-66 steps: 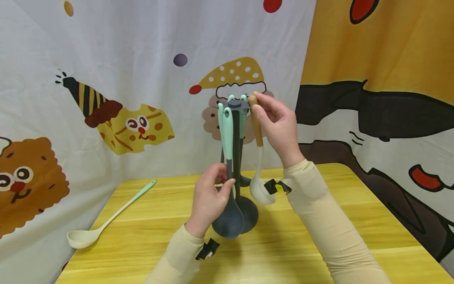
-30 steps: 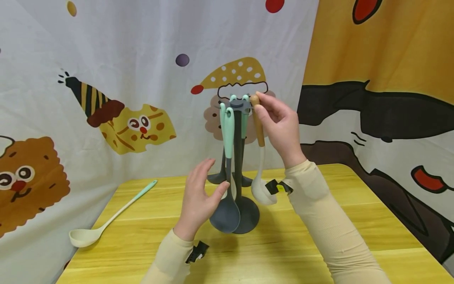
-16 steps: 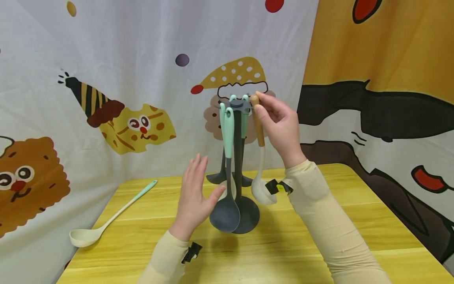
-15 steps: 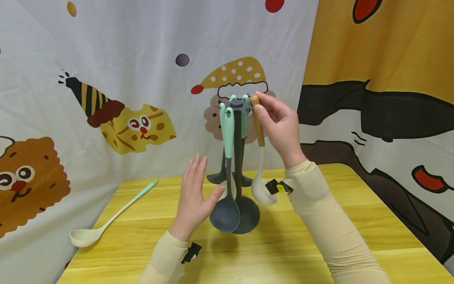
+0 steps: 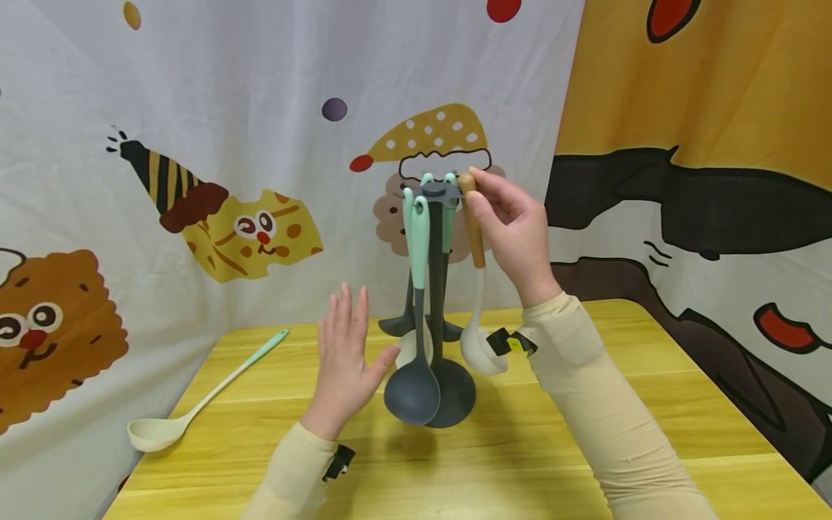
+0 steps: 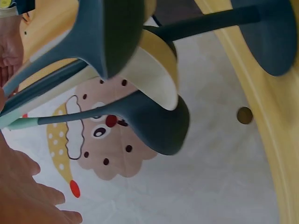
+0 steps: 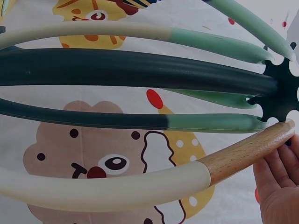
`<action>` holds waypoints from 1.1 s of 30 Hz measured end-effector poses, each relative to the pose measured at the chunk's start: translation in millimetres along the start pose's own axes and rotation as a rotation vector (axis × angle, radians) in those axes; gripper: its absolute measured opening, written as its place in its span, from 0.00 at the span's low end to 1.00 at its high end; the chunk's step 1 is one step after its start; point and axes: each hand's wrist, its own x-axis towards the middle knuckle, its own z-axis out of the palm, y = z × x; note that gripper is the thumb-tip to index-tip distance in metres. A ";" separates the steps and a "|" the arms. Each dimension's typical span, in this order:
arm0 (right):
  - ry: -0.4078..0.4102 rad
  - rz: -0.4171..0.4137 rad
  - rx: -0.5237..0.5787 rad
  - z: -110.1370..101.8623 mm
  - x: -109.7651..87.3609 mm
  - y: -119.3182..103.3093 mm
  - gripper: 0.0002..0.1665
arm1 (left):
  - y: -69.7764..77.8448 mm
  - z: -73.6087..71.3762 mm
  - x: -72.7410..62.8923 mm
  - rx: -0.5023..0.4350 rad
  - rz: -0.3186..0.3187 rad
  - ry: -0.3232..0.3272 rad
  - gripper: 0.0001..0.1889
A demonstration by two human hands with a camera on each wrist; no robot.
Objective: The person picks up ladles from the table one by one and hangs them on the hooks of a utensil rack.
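Observation:
My right hand (image 5: pixel 516 231) pinches the top of a wooden handle between thumb and fingers. That handle belongs to a white ladle (image 5: pixel 475 242), held against the rim of a dark utensil stand (image 5: pixel 460 397). In the right wrist view, the wooden tip meets the stand's notched top (image 7: pixel 282 91). Left of the stand, my left hand (image 5: pixel 341 365) is raised with straight fingers and holds nothing. Nearest to it hangs a dark grey ladle (image 5: pixel 413 393) with a mint handle. Behind that ladle hangs a cream utensil head (image 6: pixel 152 77), partly hidden.
Further dark utensils with mint handles hang at the back of the stand, one dark head (image 5: pixel 398 326) showing there. A cream ladle (image 5: pixel 159 433) with a mint handle lies on the wooden table (image 5: pixel 552 462) at the left. A printed curtain (image 5: pixel 260 87) stands behind.
My left hand has let go of the dark grey ladle's shaft and moved left, its fingers straightening. The dark ladle now hangs by itself. My right hand keeps its pinch at the wooden handle.

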 end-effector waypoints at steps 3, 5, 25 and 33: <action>-0.001 -0.001 0.000 -0.1 0.0 0.5 0.20 | -5.3 0.8 -2.4 0.016 -0.016 -0.024 0.49; -0.002 -0.004 -0.001 -0.3 0.0 0.7 0.20 | -9.8 1.5 -3.9 0.030 -0.028 -0.039 0.49; -0.004 0.000 -0.004 -0.6 0.1 0.8 0.20 | -58.2 -0.1 -14.4 0.216 -0.219 -0.204 0.50; 0.000 0.011 -0.017 0.0 -0.1 0.0 0.20 | -78.2 -3.7 -15.7 0.321 -0.272 -0.238 0.51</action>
